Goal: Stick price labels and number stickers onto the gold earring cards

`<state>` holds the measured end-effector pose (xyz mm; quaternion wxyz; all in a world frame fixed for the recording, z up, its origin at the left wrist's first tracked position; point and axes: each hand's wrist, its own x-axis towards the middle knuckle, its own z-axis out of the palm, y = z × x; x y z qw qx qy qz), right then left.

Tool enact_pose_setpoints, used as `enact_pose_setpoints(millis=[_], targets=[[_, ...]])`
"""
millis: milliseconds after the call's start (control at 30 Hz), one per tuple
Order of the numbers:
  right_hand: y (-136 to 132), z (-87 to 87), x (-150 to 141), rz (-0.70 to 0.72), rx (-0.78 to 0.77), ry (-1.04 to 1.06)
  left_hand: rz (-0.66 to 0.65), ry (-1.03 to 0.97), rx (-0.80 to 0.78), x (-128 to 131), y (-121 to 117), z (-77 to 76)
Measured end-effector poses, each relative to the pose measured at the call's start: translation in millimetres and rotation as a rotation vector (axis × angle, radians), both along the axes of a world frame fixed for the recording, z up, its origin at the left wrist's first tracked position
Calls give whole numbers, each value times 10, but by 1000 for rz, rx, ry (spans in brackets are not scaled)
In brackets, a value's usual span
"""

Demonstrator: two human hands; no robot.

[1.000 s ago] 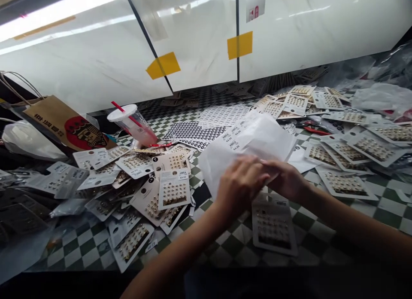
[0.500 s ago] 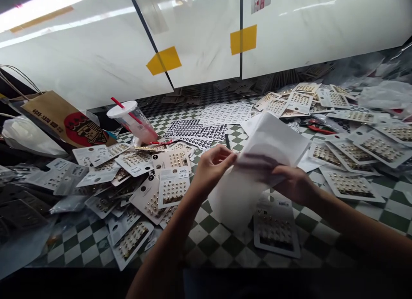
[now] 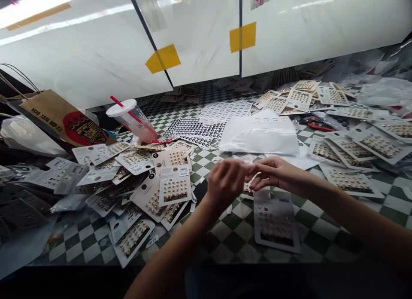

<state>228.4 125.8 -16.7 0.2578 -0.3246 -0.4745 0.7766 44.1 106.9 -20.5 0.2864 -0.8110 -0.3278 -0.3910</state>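
My left hand [image 3: 226, 181] is closed, its fingertips meeting those of my right hand [image 3: 273, 173] above the table. The right thumb and fingers are bent together in a pinch. Whatever lies between the fingertips is too small or hidden to name. Just below them lies an earring card [image 3: 277, 221] with rows of small studs. Part of another card shows behind the fingers. Beyond my hands a white sheet [image 3: 259, 133] lies on the table, with faint print along its far edge.
Heaps of earring cards [image 3: 174, 187] lie on the left, and more cards [image 3: 350, 178] on the right. At the back left stand a plastic cup [image 3: 137, 123] with a red straw and a paper bag [image 3: 64, 114]. Sticker sheets [image 3: 195, 129] and red-handled pliers [image 3: 320, 126] lie farther back.
The white sheet has left my hands and now lies flat beyond them. My right hand has moved left and up to meet my left hand, which has shifted slightly right.
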Motion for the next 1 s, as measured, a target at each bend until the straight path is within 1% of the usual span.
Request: enact_pose_setpoints(millis=[67, 100, 133, 200, 267, 333, 400, 433, 500, 567, 667, 700, 733, 767, 867, 933, 1000], targets=[[-45, 17, -19, -77, 62, 50, -17, 72, -2, 71, -63, -47], [-63, 24, -28, -126, 93, 50, -28, 73, -24, 98, -84, -64], [-78, 29, -34, -176, 124, 29, -39, 43, -67, 119, -97, -78], [-98, 35, -38, -273, 200, -48, -57, -120, -205, 146, -100, -97], [-105, 38, -39, -334, 309, -131, -62, -378, -426, 159, -82, -100], [-97, 46, -42, -342, 440, -201, -78, -597, -709, 161, -57, -84], [-69, 64, -38, -324, 554, -254, -129, -700, -947, 158, -37, -55], [-51, 77, -26, -315, 592, -290, -156, -732, -1020, 156, -31, -41], [-24, 100, 35, -304, 633, -416, -185, -802, -1090, 158, -32, -21], [-53, 99, 148, -322, 653, -630, -192, -869, -1163, 173, -52, -16], [-267, -2, 344, -368, 704, -1013, -205, -905, -1324, 229, -113, -27], [-377, -61, 391, -369, 709, -1089, -212, -901, -1366, 252, -136, -30], [-493, -126, 423, -378, 701, -1106, -218, -893, -1390, 275, -158, -28], [-607, -189, 436, -390, 681, -1077, -222, -877, -1395, 293, -176, -22], [-869, -307, 383, -451, 585, -919, -212, -814, -1331, 305, -215, 36], [-953, -307, 308, -491, 473, -758, -194, -770, -1240, 277, -250, 97], [-984, -266, 229, -522, 343, -543, -155, -728, -1113, 242, -323, 153]])
